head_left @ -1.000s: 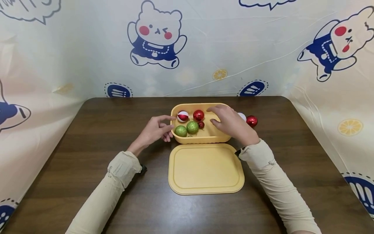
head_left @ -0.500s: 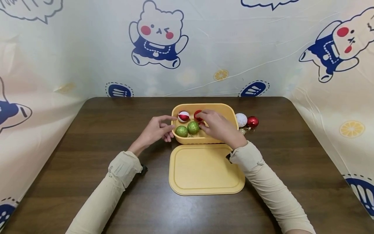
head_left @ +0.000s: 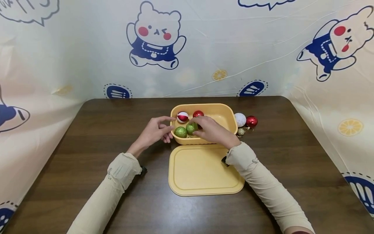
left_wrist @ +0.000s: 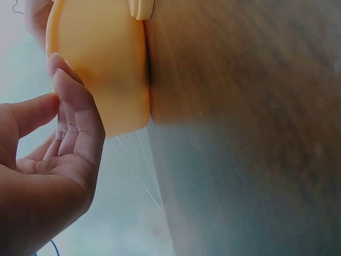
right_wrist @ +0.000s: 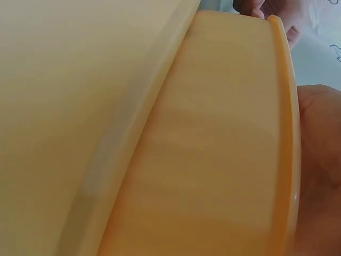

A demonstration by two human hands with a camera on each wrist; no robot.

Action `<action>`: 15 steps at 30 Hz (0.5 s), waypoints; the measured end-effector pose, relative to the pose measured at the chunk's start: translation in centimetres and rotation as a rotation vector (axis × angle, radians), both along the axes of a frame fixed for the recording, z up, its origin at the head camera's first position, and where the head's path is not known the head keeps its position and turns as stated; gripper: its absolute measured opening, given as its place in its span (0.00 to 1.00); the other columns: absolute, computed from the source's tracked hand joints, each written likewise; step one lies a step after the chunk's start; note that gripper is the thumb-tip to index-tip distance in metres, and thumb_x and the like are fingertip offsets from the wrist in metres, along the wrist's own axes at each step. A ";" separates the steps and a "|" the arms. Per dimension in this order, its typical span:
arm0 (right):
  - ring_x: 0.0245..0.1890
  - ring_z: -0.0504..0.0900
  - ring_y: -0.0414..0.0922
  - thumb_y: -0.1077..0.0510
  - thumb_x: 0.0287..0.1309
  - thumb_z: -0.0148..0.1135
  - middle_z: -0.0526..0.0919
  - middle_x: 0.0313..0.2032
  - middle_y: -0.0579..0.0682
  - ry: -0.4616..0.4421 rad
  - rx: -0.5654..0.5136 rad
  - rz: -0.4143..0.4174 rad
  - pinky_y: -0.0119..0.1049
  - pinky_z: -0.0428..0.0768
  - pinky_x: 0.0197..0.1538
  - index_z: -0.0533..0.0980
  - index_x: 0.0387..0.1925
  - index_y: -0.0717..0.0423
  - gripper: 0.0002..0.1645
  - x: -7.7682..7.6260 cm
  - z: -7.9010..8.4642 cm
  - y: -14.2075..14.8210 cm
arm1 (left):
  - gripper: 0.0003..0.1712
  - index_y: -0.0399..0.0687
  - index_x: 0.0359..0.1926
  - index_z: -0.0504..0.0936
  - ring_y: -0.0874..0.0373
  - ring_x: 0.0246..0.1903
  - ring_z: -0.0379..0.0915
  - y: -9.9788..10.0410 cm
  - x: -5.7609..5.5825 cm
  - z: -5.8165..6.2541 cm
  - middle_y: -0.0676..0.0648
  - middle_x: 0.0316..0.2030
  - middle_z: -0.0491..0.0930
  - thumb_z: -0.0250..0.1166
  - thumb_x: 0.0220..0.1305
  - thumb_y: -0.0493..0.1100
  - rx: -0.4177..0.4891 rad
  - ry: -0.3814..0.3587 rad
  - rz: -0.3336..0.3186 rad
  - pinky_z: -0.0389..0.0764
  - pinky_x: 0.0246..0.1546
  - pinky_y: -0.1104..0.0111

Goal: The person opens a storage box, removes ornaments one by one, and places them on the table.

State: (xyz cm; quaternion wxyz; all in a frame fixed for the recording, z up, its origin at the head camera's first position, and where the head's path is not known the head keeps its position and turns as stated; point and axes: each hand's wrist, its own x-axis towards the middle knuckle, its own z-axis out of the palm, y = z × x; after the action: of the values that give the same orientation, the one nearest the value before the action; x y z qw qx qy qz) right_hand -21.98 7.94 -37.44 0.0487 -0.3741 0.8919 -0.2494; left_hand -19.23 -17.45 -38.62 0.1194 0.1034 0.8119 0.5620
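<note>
A yellow plastic box (head_left: 217, 140) holds several Christmas ball ornaments. My left hand (head_left: 156, 129) pinches its left rim between thumb and index finger; the left wrist view shows these fingertips at the rim. Inside the box, my right hand (head_left: 214, 131) has thumb and fingers around a green glitter ball (head_left: 191, 128). Another green ball (head_left: 180, 132) lies left of that one. Behind them are a red-and-white ball (head_left: 182, 117) and a red ball (head_left: 198, 113), partly covered by my right hand. In the right wrist view the box wall hides my right fingertips.
The yellow lid (head_left: 205, 170) lies flat in front of the box on the brown table (head_left: 122, 198). Right of the box sit a white ball (head_left: 240, 120), a red ball (head_left: 252, 121) and a small gold ball (head_left: 241, 132). A printed cloth hangs behind.
My right hand moved left across the box, past the red ball, then toward the near side to a green ball. It now covers the small red ball. My left hand stays at the rim.
</note>
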 end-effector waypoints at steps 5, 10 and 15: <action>0.49 0.79 0.48 0.62 0.61 0.69 0.82 0.50 0.53 -0.018 -0.015 -0.007 0.43 0.77 0.55 0.78 0.54 0.59 0.19 -0.1 -0.2 -0.1 | 0.23 0.38 0.65 0.72 0.50 0.19 0.79 0.0 0.0 0.0 0.31 0.27 0.83 0.60 0.72 0.37 -0.004 0.000 0.003 0.84 0.23 0.63; 0.42 0.78 0.49 0.64 0.60 0.69 0.82 0.43 0.52 -0.018 -0.048 -0.001 0.41 0.77 0.48 0.78 0.47 0.60 0.14 -0.1 -0.4 -0.2 | 0.23 0.38 0.65 0.72 0.50 0.19 0.79 0.0 0.1 0.0 0.32 0.26 0.82 0.60 0.72 0.36 0.002 0.003 0.001 0.84 0.23 0.62; 0.38 0.77 0.50 0.65 0.60 0.68 0.81 0.39 0.51 0.002 -0.061 -0.003 0.40 0.76 0.44 0.77 0.42 0.60 0.10 0.0 -0.4 -0.2 | 0.23 0.37 0.65 0.72 0.50 0.19 0.79 0.0 0.1 0.0 0.32 0.26 0.82 0.60 0.72 0.35 0.004 0.006 0.001 0.84 0.22 0.62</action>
State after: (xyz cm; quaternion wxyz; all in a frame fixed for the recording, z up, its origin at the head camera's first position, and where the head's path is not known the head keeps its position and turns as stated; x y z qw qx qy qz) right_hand -21.98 7.76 -37.82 0.0363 -0.3744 0.8845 -0.2761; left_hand -19.12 -17.44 -38.58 0.1162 0.1049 0.8111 0.5635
